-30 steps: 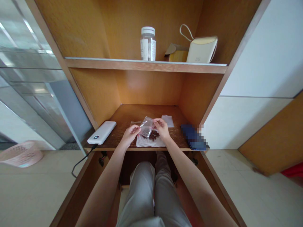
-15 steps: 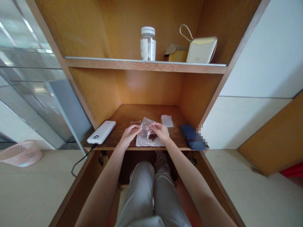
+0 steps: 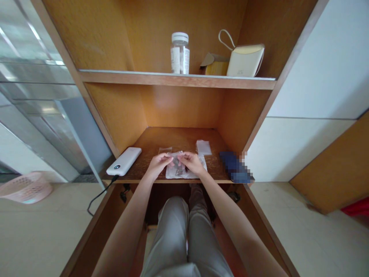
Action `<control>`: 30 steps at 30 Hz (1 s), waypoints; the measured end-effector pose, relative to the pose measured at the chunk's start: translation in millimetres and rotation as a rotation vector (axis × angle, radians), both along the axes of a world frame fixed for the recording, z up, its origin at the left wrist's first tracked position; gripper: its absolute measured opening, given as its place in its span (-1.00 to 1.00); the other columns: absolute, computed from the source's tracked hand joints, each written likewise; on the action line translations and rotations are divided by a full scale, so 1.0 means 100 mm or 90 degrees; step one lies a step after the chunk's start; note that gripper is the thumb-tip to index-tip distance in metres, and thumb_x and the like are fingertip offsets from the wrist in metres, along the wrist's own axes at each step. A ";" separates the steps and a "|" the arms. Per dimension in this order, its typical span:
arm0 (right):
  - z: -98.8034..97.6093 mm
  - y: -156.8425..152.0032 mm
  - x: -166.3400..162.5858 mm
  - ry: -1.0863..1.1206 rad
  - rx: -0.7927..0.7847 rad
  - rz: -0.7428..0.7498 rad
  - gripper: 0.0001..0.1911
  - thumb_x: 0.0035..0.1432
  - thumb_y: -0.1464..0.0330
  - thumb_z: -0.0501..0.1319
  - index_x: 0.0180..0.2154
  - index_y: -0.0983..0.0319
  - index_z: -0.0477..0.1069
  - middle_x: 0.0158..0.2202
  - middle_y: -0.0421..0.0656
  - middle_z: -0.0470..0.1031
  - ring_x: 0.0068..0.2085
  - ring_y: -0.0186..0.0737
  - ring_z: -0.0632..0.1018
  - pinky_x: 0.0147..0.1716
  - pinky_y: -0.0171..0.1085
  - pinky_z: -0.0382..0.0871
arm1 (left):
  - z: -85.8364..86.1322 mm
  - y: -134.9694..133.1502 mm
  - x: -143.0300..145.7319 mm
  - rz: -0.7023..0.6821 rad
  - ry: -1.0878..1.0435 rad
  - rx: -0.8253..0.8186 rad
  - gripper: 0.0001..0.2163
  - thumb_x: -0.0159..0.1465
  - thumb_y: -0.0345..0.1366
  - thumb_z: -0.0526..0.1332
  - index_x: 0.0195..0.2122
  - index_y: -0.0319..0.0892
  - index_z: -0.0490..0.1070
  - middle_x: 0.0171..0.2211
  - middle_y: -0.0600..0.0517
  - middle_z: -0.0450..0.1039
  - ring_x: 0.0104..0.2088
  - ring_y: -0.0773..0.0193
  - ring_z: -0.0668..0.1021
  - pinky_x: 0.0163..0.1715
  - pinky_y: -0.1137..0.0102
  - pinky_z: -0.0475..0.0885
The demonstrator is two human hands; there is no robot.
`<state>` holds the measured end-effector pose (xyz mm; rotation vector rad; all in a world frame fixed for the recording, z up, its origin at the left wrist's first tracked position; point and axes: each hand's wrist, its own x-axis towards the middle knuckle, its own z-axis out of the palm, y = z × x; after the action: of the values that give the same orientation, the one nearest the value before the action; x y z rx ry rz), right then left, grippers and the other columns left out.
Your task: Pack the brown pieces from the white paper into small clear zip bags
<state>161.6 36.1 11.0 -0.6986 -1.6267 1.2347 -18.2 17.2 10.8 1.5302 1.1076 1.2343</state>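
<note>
The wooden cabinet fills the view, its upper shelf carrying a white-capped jar, a cardboard box and a cream pouch. None of these has shifted over the last second. On the lower shelf the white power bank at the left edge, the dark blue item at the right and the spare clear bag towards the back also lie as they did.

What has changed is in the middle, near the front edge. A second ago the small clear bag stood tipped up off the shelf, with the right hand at its top and the left hand just beside it. Now the bag is brought down low and almost flat over the pale sheet under it, and the two hands have closed in on each other. Both are curled, fingertips pinched shut on the bag's upper edge from either side, nearly touching.

The dark pieces inside, plainly reddish when the bag was raised, now show only as a dim patch below the fingers. Judging from this, the handling has passed from holding the bag up to pressing along its top edge — whether that edge is open or sealed cannot be told at this size
</note>
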 end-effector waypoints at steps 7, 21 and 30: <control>-0.03 0.03 0.00 -0.006 0.062 -0.111 -0.65 0.04 0.05 0.16 -0.46 0.21 0.35 -0.65 -0.28 0.34 -0.66 -0.43 0.29 -0.64 -0.39 0.18 | 0.04 -0.03 0.03 0.047 0.008 0.002 -0.68 0.12 -0.02 0.20 -0.32 -0.21 0.41 -0.56 0.01 0.52 -0.57 0.26 0.52 -0.52 0.42 0.32; 0.01 -0.02 0.03 -0.027 0.097 -0.138 -0.60 0.06 0.07 0.14 -0.64 0.19 0.28 -0.67 -0.25 0.29 -0.59 -0.36 0.31 -0.52 -0.34 0.24 | 0.07 -0.06 0.02 0.038 0.003 -0.012 -0.72 0.08 -0.08 0.24 -0.44 -0.23 0.53 -0.53 -0.04 0.55 -0.51 0.22 0.53 -0.50 0.40 0.30; 0.02 -0.04 0.03 -0.042 0.091 -0.109 -0.59 0.06 0.10 0.14 -0.67 0.19 0.26 -0.69 -0.26 0.26 -0.62 -0.37 0.28 -0.56 -0.34 0.18 | 0.09 -0.07 0.04 0.022 0.024 -0.001 -0.70 0.08 -0.06 0.25 -0.37 -0.22 0.54 -0.48 -0.04 0.56 -0.42 0.18 0.55 -0.38 0.37 0.38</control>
<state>164.7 31.9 13.4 -0.7777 -1.6543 0.9719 -14.4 9.7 19.7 1.5442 1.1630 1.2314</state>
